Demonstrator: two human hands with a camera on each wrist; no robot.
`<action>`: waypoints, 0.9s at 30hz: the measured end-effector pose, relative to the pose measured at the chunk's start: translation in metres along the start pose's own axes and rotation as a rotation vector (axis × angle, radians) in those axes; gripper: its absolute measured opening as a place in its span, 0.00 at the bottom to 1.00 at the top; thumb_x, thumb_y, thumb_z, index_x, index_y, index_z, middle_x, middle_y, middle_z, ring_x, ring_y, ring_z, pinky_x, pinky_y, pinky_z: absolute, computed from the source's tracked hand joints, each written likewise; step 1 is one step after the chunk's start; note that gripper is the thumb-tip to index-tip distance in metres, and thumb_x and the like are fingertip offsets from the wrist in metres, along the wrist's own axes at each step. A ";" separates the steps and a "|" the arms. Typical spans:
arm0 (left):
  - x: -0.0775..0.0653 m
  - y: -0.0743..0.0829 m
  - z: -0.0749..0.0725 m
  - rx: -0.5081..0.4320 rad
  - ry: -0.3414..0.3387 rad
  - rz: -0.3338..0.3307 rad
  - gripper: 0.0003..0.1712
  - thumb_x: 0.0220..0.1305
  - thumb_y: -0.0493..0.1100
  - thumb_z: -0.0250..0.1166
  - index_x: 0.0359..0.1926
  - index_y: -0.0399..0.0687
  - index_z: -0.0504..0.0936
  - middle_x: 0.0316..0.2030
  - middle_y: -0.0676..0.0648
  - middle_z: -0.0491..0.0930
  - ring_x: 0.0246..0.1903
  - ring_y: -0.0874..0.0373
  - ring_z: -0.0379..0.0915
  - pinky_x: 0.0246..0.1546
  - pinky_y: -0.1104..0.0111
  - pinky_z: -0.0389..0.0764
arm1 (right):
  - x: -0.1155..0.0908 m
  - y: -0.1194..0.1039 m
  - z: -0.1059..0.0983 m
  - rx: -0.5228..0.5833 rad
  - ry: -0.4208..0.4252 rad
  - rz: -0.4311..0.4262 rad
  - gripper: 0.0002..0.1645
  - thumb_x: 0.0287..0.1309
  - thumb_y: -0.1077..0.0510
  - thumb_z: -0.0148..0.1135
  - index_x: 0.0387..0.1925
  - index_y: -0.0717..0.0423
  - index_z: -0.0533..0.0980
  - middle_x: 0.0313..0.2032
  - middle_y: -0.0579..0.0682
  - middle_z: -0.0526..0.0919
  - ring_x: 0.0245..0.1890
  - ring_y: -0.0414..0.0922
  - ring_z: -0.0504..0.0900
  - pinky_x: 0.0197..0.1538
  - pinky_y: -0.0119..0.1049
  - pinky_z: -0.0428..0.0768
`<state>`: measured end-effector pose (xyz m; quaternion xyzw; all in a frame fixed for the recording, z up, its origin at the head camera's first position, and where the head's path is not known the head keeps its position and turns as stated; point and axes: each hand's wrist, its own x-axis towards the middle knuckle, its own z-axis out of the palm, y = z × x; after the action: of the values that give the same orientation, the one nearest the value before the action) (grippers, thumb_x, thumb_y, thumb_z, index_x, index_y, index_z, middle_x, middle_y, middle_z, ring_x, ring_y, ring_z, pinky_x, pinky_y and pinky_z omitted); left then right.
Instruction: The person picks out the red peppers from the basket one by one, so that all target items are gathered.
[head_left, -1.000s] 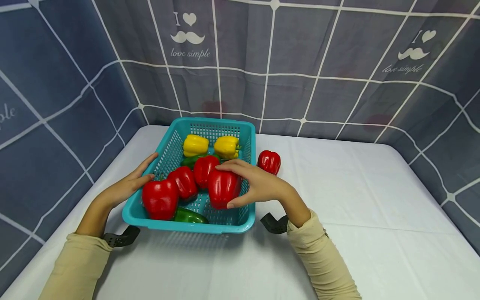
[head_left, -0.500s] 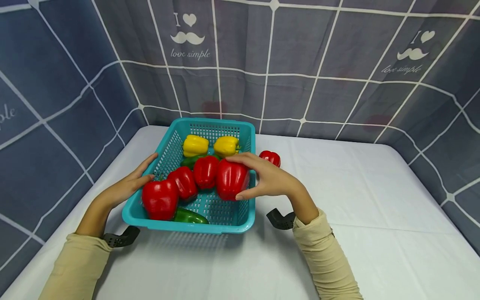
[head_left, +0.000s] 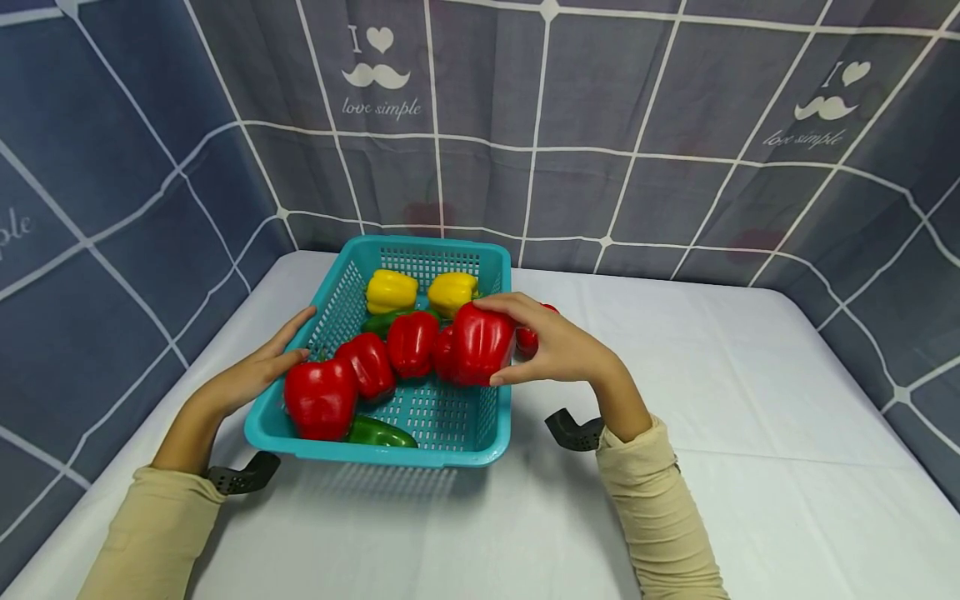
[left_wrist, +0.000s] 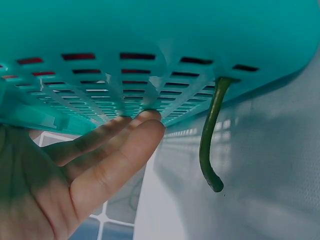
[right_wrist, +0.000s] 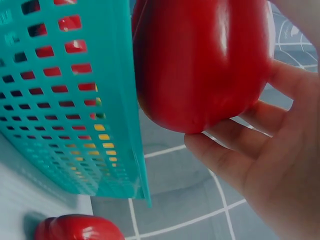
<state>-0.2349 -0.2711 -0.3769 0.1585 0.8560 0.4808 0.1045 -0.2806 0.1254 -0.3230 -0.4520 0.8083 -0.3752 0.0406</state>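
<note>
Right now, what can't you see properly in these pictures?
Head view: much of the loose red pepper outside the basket, behind the right hand and the held red pepper.
Head view: part of the half-covered red pepper, behind the held red pepper.
Left wrist view: what the green stem belongs to; the basket wall hides it.
Right wrist view: the top of the held red pepper, cut off by the upper edge.

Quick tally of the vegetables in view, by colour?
Red peppers: 6, counting one in the right hand, one mostly hidden behind it, one outside the basket
Yellow peppers: 2
Green vegetables: 2, both partly hidden
Total: 10
</note>
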 end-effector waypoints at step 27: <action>0.000 0.001 -0.001 0.008 -0.001 -0.008 0.38 0.68 0.44 0.43 0.71 0.51 0.32 0.69 0.34 0.33 0.63 0.27 0.39 0.44 0.44 0.74 | -0.022 0.037 -0.037 0.106 0.127 0.165 0.48 0.39 0.60 0.72 0.64 0.48 0.60 0.60 0.48 0.64 0.60 0.48 0.64 0.60 0.51 0.68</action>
<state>-0.2348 -0.2717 -0.3759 0.1558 0.8585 0.4770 0.1061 -0.3084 0.1744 -0.3264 -0.3563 0.8229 -0.4405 0.0439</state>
